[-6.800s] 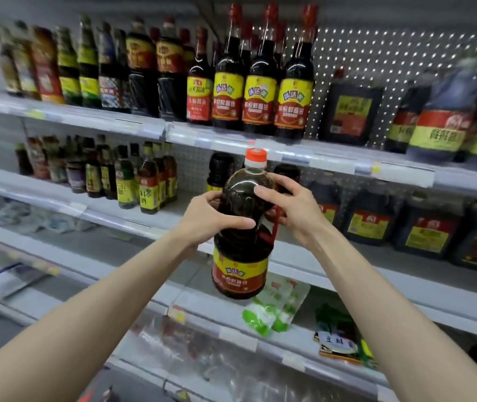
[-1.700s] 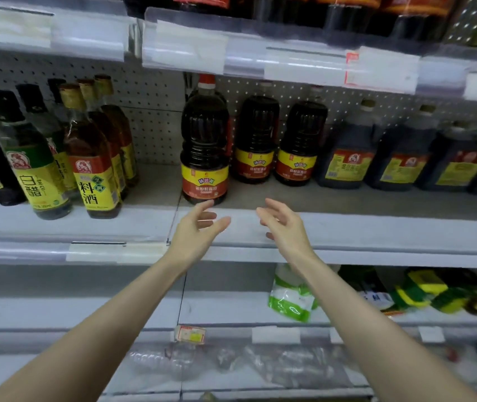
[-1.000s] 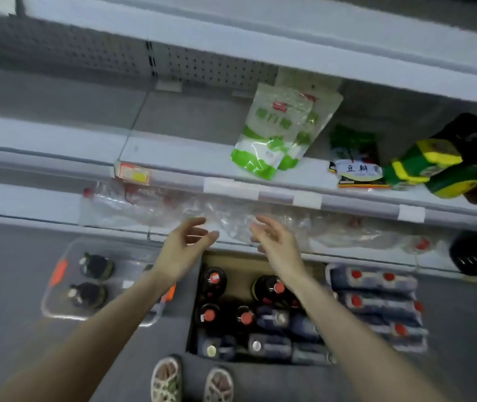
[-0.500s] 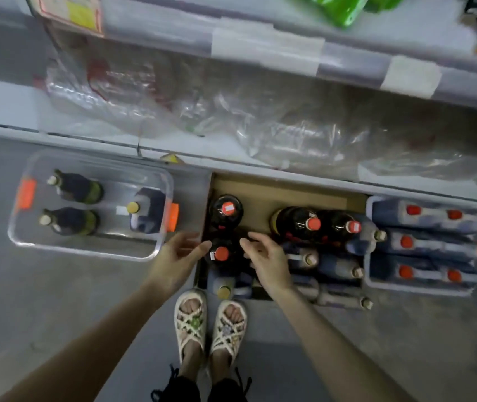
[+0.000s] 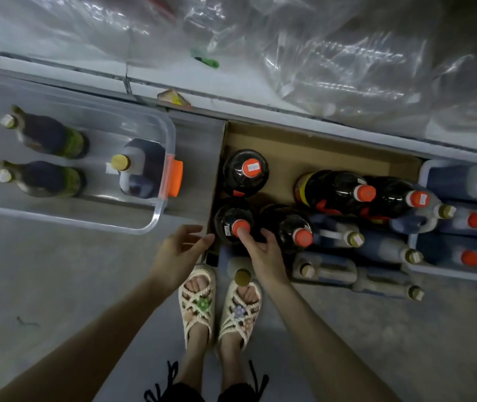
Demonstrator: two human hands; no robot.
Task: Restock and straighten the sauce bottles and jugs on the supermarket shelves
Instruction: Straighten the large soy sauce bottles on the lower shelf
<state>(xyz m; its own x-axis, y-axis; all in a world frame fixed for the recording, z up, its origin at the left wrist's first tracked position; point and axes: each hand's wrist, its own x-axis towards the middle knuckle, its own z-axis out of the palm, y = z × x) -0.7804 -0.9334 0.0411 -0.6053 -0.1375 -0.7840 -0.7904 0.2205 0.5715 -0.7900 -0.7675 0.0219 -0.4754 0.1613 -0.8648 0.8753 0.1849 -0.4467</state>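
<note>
— While the left hand [image 5: 180, 250] and right hand [image 5: 263, 253] hang low over the floor, what do they hold?
— Nothing. Both are loose with fingers spread, a little apart from each other. The right forefinger lies at the orange cap of a dark sauce bottle [image 5: 232, 221]; whether it touches, I cannot tell. The left hand is just outside the box wall.
— Where does that bottle stand?
— Upright in the near left corner of a cardboard box [image 5: 318, 146] on the floor. A second bottle [image 5: 246, 172] stands behind it and a third bottle [image 5: 289, 227] just to its right. Further right are jugs [image 5: 333, 233] with pale caps.
— And around the box?
— To the left is a clear plastic bin [image 5: 156, 216] with bottles inside. Crumpled plastic film [image 5: 333, 62] covers the bottom shelf beyond. Woven sandals [image 5: 199, 300] stand under the hands.
</note>
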